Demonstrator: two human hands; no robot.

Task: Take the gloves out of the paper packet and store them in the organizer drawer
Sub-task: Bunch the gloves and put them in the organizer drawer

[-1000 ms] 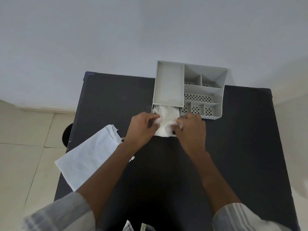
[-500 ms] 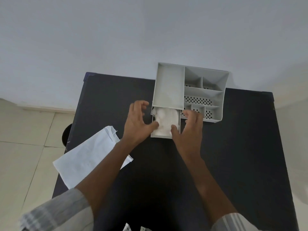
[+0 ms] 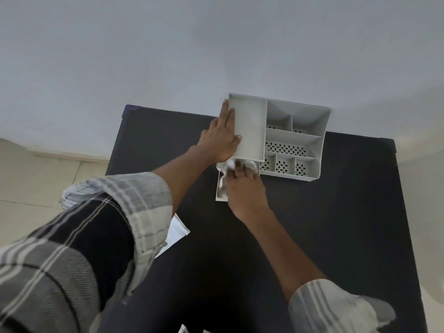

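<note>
A grey plastic organizer (image 3: 295,138) stands at the far edge of the black table (image 3: 336,224). Its drawer (image 3: 219,188) is pulled out toward me below the left compartment. White gloves (image 3: 224,179) lie bunched in the drawer. My left hand (image 3: 222,138) lies flat with straight fingers against the organizer's left side, thumb on its top face. My right hand (image 3: 245,188) covers most of the drawer and presses its fingertips down on the gloves near the organizer's front. The white paper packet (image 3: 176,233) lies on the table at the left, mostly hidden by my left sleeve.
The organizer's right part has several small compartments with perforated floors (image 3: 286,149). A pale wall (image 3: 216,44) rises right behind the table. Tiled floor (image 3: 36,183) shows at the left past the table edge.
My left hand left the drawer and moved up to the organizer's left side. My right hand moved over the drawer onto the gloves. The camera leaned forward, so my left sleeve now covers the packet.
</note>
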